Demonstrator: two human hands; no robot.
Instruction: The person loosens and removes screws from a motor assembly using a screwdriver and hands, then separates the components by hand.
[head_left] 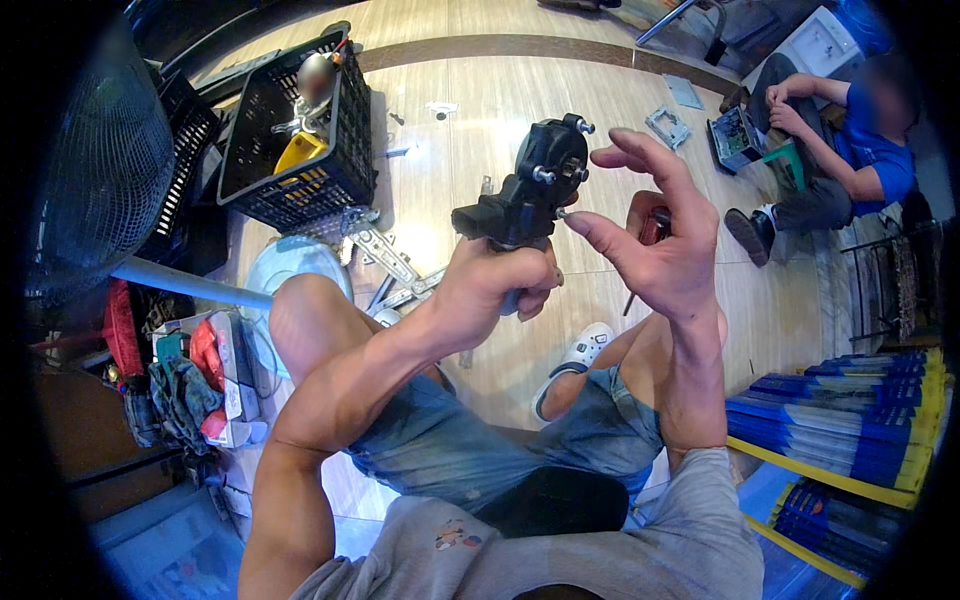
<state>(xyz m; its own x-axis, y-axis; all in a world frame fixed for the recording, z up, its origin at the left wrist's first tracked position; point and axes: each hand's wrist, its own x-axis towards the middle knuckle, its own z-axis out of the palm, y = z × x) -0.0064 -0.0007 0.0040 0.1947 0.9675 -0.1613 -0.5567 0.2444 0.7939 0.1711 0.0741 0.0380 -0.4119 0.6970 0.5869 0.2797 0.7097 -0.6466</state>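
Observation:
My left hand (500, 290) is closed round the lower part of a black motor unit (533, 185), a window regulator motor by its look, held upright in front of me. Metal studs or bolts stick out of its round head. My right hand (665, 230) is just right of the motor, thumb and forefinger spread apart. Its thumb tip is at a small bolt (562, 213) on the motor's lower side; whether it touches, I cannot tell. A screwdriver with a dark red handle (655, 226) is tucked in the right palm, its shaft pointing down.
A metal scissor-like regulator frame (385, 255) lies on the floor beyond my left knee. Behind it stands a black crate (345, 150) with parts. A fan (110, 150) is at left, stacked blue-yellow packages (840, 420) at right. A seated person (870, 150) works at far right.

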